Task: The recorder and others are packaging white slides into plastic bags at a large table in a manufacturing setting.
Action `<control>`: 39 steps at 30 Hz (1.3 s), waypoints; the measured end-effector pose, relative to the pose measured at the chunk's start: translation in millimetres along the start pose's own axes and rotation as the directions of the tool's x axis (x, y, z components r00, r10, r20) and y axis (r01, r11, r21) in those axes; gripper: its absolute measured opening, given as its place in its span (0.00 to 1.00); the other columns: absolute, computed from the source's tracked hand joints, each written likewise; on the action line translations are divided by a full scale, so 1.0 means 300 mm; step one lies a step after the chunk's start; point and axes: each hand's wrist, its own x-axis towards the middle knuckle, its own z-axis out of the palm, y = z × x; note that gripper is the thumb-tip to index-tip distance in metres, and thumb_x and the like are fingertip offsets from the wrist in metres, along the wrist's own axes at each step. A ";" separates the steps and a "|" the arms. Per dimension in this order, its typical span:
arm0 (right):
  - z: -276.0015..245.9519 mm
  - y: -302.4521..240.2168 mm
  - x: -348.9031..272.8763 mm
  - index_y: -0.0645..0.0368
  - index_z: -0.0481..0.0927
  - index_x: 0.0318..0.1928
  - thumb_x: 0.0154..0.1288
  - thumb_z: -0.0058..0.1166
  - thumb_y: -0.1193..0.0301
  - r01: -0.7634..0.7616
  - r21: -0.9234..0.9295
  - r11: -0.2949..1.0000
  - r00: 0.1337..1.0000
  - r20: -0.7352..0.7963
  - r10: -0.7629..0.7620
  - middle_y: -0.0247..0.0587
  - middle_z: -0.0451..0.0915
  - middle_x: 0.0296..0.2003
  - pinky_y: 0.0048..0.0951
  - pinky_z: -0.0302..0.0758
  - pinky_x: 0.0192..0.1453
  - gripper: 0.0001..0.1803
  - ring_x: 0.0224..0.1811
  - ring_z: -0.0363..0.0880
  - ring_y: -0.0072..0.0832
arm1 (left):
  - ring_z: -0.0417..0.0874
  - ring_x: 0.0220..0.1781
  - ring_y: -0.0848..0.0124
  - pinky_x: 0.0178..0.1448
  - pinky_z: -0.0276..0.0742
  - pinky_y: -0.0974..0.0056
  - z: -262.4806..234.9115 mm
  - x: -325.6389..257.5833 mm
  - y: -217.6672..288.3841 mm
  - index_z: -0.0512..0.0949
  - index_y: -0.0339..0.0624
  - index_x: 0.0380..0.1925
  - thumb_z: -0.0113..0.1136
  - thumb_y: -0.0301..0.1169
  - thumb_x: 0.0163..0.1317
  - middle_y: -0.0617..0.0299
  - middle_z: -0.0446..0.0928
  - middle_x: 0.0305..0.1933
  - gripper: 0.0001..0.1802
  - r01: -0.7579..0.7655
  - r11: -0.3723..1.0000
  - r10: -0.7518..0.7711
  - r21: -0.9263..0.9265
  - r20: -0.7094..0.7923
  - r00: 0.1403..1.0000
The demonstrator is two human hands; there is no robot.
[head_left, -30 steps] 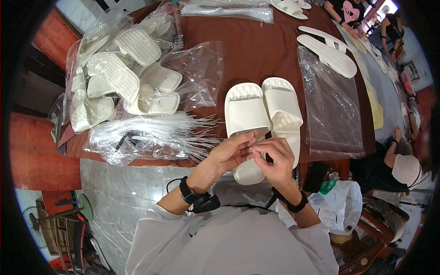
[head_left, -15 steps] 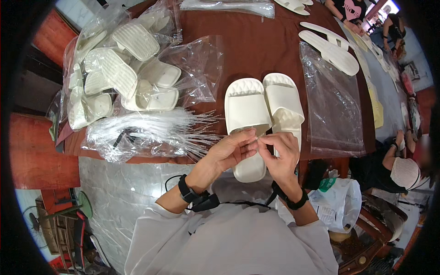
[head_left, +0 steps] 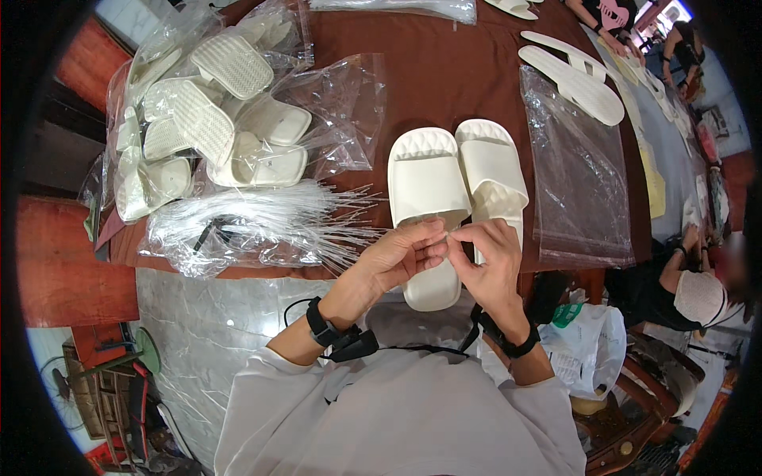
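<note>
A pair of white slide slippers [head_left: 429, 186] lies side by side at the table's near edge, toes pointing away from me. Over the left slipper's heel part, my left hand [head_left: 406, 252] has its fingers bent, thumb and forefinger pinched together. My right hand [head_left: 486, 250] meets it there, thumb and forefinger also pinched. Whatever sits between the fingertips is too small to name. To the left lies a bundle of thin clear plastic strands [head_left: 262, 226] in a clear bag, their loose ends fanning toward my left hand.
Bagged white slippers [head_left: 202, 119] are heaped at the far left of the brown-covered table [head_left: 444, 79]. A flat clear bag [head_left: 583, 182] lies to the right, with another slipper pair [head_left: 575, 83] beyond it. A white plastic bag [head_left: 587, 349] sits below right. Other people work at the right.
Both hands stay over the left slipper with fingertips together; the right hand has shifted very slightly. The view has moved a little. Nothing else visibly differs.
</note>
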 end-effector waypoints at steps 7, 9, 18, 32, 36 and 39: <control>-0.006 -0.006 0.004 0.53 0.80 0.29 0.45 0.65 0.77 0.010 0.005 1.000 1.000 0.011 -0.010 0.29 0.80 0.29 0.32 0.67 0.38 0.09 0.32 0.75 0.32 | 0.81 0.42 0.77 0.47 0.77 0.70 -0.002 -0.001 -0.001 0.78 0.50 0.44 0.69 0.38 0.59 0.71 0.80 0.39 0.15 -0.010 1.000 0.010 0.005 -0.004 1.000; -0.007 -0.004 0.005 0.53 0.80 0.29 0.45 0.65 0.77 0.008 0.008 1.000 1.000 0.015 -0.008 0.29 0.80 0.29 0.32 0.67 0.38 0.09 0.32 0.75 0.32 | 0.80 0.42 0.78 0.47 0.77 0.70 -0.001 -0.001 0.001 0.78 0.50 0.44 0.69 0.38 0.59 0.72 0.80 0.40 0.15 -0.013 1.000 0.013 0.012 0.007 1.000; -0.011 -0.003 0.008 0.54 0.79 0.29 0.45 0.65 0.77 0.022 0.016 1.000 0.999 0.028 -0.022 0.30 0.80 0.29 0.32 0.69 0.38 0.09 0.32 0.76 0.32 | 0.80 0.42 0.78 0.46 0.76 0.71 -0.009 0.004 -0.001 0.79 0.50 0.44 0.69 0.38 0.60 0.71 0.80 0.40 0.14 -0.016 1.000 0.015 0.014 0.026 1.000; -0.012 0.000 0.025 0.54 0.79 0.29 0.47 0.63 0.77 0.037 0.004 0.999 0.996 0.078 -0.037 0.31 0.79 0.28 0.33 0.68 0.39 0.08 0.32 0.75 0.33 | 0.81 0.40 0.77 0.46 0.76 0.69 -0.013 0.004 0.012 0.79 0.50 0.39 0.68 0.38 0.60 0.72 0.80 0.36 0.10 0.023 0.997 -0.029 0.076 0.068 0.997; -0.005 -0.006 0.031 0.56 0.79 0.32 0.52 0.62 0.77 -0.034 0.059 0.998 0.993 0.117 0.027 0.37 0.79 0.28 0.36 0.70 0.40 0.07 0.32 0.76 0.38 | 0.81 0.39 0.76 0.45 0.76 0.68 -0.006 0.005 0.024 0.80 0.50 0.38 0.67 0.38 0.61 0.72 0.80 0.36 0.10 0.037 0.995 -0.042 0.091 0.057 0.998; 0.001 -0.001 0.032 0.57 0.78 0.32 0.55 0.61 0.76 -0.069 0.126 0.990 0.992 0.115 0.054 0.38 0.78 0.28 0.36 0.69 0.41 0.05 0.33 0.76 0.39 | 0.81 0.39 0.75 0.46 0.76 0.67 -0.004 0.005 0.029 0.80 0.49 0.38 0.67 0.39 0.61 0.71 0.80 0.36 0.10 0.058 0.995 -0.060 0.081 0.019 0.998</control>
